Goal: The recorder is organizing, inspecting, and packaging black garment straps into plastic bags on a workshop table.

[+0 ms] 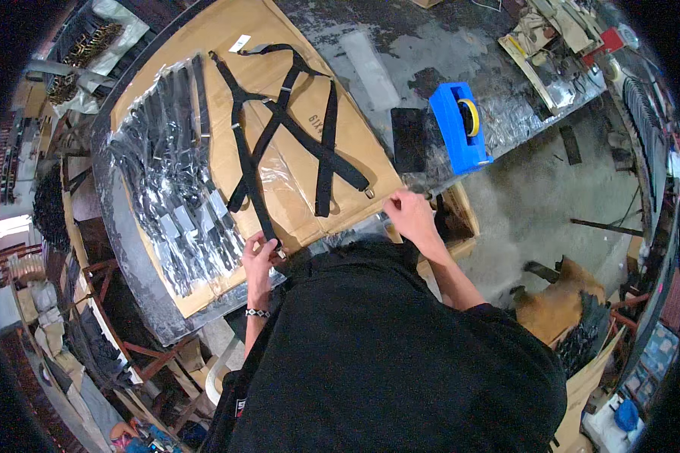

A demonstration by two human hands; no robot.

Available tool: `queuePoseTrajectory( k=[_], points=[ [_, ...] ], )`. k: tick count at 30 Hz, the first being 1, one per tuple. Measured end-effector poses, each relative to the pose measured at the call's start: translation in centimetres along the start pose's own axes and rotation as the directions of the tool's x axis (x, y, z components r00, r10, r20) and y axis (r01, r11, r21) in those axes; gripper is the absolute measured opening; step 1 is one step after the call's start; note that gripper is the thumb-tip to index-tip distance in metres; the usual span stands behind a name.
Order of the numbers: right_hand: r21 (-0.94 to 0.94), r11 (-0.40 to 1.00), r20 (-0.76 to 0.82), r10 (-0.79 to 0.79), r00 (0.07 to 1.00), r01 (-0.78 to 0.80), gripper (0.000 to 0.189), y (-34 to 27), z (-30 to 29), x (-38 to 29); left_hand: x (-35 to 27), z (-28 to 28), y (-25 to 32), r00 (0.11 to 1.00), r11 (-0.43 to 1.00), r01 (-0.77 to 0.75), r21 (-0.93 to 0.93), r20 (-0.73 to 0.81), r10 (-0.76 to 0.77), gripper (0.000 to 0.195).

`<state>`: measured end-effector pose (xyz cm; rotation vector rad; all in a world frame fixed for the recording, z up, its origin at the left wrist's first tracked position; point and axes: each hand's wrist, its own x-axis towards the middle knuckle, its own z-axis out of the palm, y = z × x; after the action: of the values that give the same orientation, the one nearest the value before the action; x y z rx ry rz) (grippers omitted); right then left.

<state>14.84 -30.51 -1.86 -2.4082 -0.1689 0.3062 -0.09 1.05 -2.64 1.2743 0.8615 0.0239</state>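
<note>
Black elastic suspenders (311, 141) with metal clips lie spread and crossed on a flat cardboard sheet (340, 206). My left hand (259, 255) pinches one strap end just above its metal clip, near the cardboard's front edge. At the sheet's front right corner is my right hand (411, 212), its fingers curled close together; whether anything small is between them cannot be told. Another clip (369, 193) lies a short way left of it. Left of the loose straps, several black straps in clear plastic packaging (175, 181) form a row. A white tag (239, 43) rests near the far strap ends.
A blue tape dispenser (459, 130) with a yellow-cored roll stands on the dark table (368, 28) at the right, beside a black flat piece (408, 140). Below the table's right edge is an open cardboard box (462, 212). Metal-clipped straps (90, 45) are heaped at the upper left.
</note>
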Motion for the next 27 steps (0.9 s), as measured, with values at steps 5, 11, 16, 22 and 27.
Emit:
queuePoseTrajectory(
  k=[5,11,16,22,27],
  points=[
    [-0.153,0.985,0.394,0.137,0.909,-0.082,0.046,0.1,0.9,-3.5,-0.3,0.5,0.3,0.999,0.999,0.027,0.026,-0.035,-0.026,0.037],
    [-0.068,0.956,0.252,0.294,0.922,-0.286,0.058,2.7,4.0,-5.4,-0.2,0.7,-0.5,0.994,0.996,-0.071,0.061,-0.074,0.076,0.035],
    [0.349,0.859,0.416,0.216,0.883,-0.374,0.040,4.9,4.2,-4.6,-0.4,0.5,-0.9,0.995,0.996,-0.084,-0.003,-0.061,0.084,0.034],
    [0.468,0.812,0.460,0.112,0.881,-0.348,0.018,1.8,0.4,-4.2,-0.8,0.8,-0.4,0.993,0.996,-0.090,-0.018,-0.072,0.089,0.031],
    [0.087,0.995,0.361,0.012,0.933,-0.046,0.023,0.4,-0.4,-3.0,-0.9,0.9,-0.4,0.993,0.997,-0.082,-0.011,-0.088,0.080,0.033]
  ],
)
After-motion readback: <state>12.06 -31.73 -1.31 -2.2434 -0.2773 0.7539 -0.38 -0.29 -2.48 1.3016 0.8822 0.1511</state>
